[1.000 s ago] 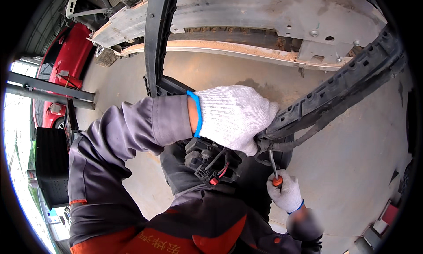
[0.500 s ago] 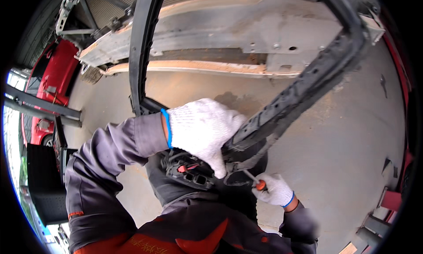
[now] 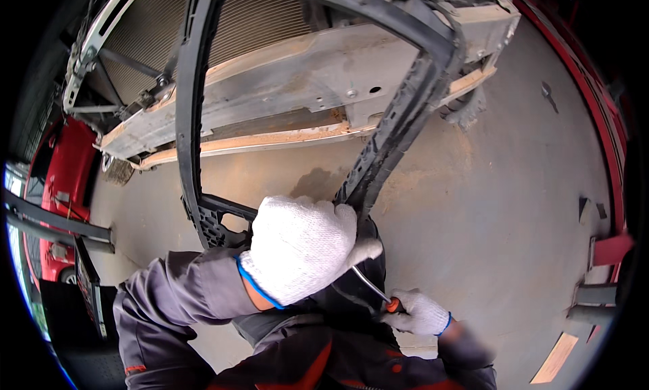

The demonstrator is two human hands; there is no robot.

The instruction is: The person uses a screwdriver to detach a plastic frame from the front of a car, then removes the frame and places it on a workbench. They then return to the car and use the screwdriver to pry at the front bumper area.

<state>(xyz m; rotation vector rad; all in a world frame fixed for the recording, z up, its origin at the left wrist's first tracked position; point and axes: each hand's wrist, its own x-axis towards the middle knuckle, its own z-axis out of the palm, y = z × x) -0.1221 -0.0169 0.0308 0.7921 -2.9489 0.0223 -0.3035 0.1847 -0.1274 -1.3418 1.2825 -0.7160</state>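
My left hand (image 3: 304, 248), in a white knit glove with a blue cuff, grips the lower end of a black plastic frame (image 3: 193, 119). The frame's ribbed right member slopes down to that hand. My right hand (image 3: 422, 312), gloved the same way, is closed on a screwdriver (image 3: 368, 282) with an orange handle. Its metal shaft points up toward my left hand; the tip is hidden there. The parts under the left hand are mostly covered by it.
A car front's grey crossmember (image 3: 263, 85) and radiator (image 3: 236, 18) stand ahead over the concrete floor (image 3: 487, 221). A red car (image 3: 64, 180) is at left beside grey beams (image 3: 67, 224). A long red structure (image 3: 595, 106) runs along the right, near a wooden board (image 3: 554, 356).
The black frame has swung up and left, showing more of its upper part. My left hand has moved lower in view and rotated, still gripping. My right hand, with the screwdriver, has shifted slightly down.
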